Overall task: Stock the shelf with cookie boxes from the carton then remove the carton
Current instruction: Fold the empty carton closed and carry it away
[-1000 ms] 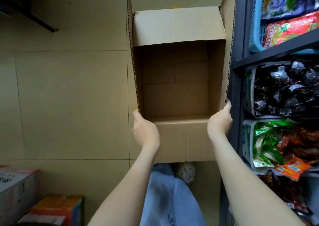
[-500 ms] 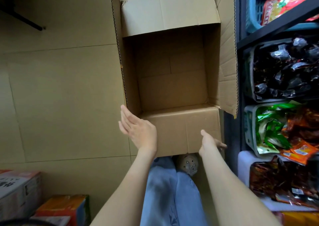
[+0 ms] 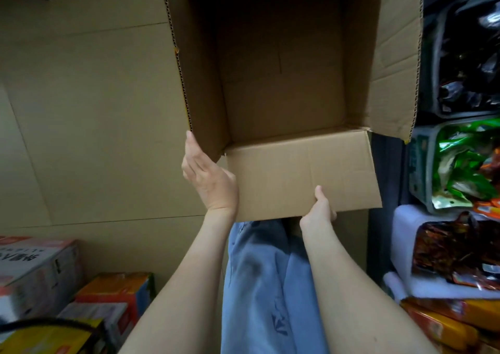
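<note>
An empty brown cardboard carton [image 3: 281, 83] fills the upper middle of the head view, all flaps open, nothing inside. My left hand [image 3: 208, 175] lies with straight fingers flat against the outside of the carton's left flap, near its lower corner. My right hand [image 3: 319, 207] pinches the lower edge of the near flap [image 3: 297, 175], thumb on top, fingers hidden beneath it. No cookie boxes show in the carton.
Shelving on the right holds bins of dark [image 3: 468, 56] and green snack bags [image 3: 460, 164], with orange packs [image 3: 443, 324] lower down. Printed boxes [image 3: 113, 297] stand on the tiled floor [image 3: 89, 110] at the lower left. My blue trousers [image 3: 259, 286] are below the carton.
The carton has come closer and looms larger. My right hand slid from the carton's right side down to the near flap's lower edge; my left hand stays on the left flap.
</note>
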A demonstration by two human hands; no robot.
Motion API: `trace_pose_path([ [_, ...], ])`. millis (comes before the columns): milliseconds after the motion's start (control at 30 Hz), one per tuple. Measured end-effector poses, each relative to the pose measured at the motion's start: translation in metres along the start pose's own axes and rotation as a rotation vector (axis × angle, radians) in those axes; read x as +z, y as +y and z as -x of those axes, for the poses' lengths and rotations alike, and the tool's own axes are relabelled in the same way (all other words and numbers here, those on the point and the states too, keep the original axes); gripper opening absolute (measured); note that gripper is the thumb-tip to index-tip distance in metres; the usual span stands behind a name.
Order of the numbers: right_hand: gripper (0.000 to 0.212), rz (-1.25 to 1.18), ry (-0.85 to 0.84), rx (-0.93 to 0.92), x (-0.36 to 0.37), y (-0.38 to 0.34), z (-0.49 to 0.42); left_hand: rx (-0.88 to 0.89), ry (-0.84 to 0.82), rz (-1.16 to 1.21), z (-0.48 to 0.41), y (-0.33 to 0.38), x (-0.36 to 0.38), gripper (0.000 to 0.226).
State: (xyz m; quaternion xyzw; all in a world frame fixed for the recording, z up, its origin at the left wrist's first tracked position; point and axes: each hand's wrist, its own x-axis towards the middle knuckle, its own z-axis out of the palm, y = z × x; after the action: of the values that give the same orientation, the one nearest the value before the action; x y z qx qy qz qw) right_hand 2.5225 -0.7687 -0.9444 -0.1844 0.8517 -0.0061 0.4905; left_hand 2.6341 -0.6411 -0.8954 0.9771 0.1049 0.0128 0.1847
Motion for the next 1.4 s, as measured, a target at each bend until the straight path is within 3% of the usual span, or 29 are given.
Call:
trace_pose_path([
  [133,0.057,-0.127,0.079,-0.209,0.006,-0.025,0.064,-0.033,-0.113,0.062,-0.007,0.002,-0.018,0.077],
  [267,0.044,-0.078,-0.011,-0.343,0.035,-0.051,0.105,-0.094,-0.236,0.127,-0.014,-0.004,-0.036,0.08],
  [333,0.029,-0.057,-0.064,-0.361,0.051,-0.065,0.123,-0.229,-0.246,0.174,-0.025,-0.01,-0.046,0.077],
  [400,0.034,-0.023,-0.072,-0.358,0.064,-0.072,0.129,-0.313,-0.28,0.185,-0.037,-0.017,-0.053,0.075],
  [500,0.038,0.075,-0.068,-0.409,0.076,-0.069,0.128,-0.274,-0.301,0.147,-0.049,-0.024,-0.053,0.076],
  [600,0.053,0.194,-0.053,-0.405,0.085,-0.062,0.122,-0.35,-0.279,0.041,-0.06,-0.03,-0.043,0.079],
  [700,0.055,0.151,-0.016,-0.378,0.093,-0.064,0.117,-0.39,-0.291,-0.121,-0.065,-0.029,-0.038,0.085],
  [767,0.052,0.123,-0.015,-0.373,0.097,-0.065,0.121,-0.231,-0.278,-0.261,-0.06,-0.023,-0.037,0.098],
  [867,0.046,0.138,-0.016,-0.363,0.095,-0.064,0.128,0.226,-0.331,-0.33,-0.037,0.002,-0.033,0.104],
  [933,0.052,0.132,0.033,-0.423,0.088,-0.065,0.128,0.521,-0.349,-0.267,-0.019,0.024,-0.027,0.082],
  [1000,0.063,0.149,0.145,-0.554,0.073,-0.077,0.12,0.733,-0.298,-0.22,-0.006,0.042,-0.014,0.037],
  [1067,0.07,0.282,0.284,-0.725,0.056,-0.101,0.111,0.788,-0.288,-0.207,-0.005,0.056,-0.001,0.007],
  [1133,0.072,0.439,0.35,-0.909,0.043,-0.129,0.1,0.788,-0.346,-0.205,-0.008,0.065,0.008,0.006],
  [1200,0.056,0.57,0.364,-1.022,0.036,-0.162,0.087,0.786,-0.412,-0.204,-0.012,0.067,0.011,0.006],
  [1267,0.034,0.63,0.29,-0.991,0.032,-0.19,0.072,0.784,-0.438,-0.209,-0.015,0.064,0.009,0.01],
  [1400,0.024,0.432,0.236,-0.858,0.022,-0.208,0.046,0.729,-0.445,-0.261,-0.032,0.053,0.002,0.011],
])
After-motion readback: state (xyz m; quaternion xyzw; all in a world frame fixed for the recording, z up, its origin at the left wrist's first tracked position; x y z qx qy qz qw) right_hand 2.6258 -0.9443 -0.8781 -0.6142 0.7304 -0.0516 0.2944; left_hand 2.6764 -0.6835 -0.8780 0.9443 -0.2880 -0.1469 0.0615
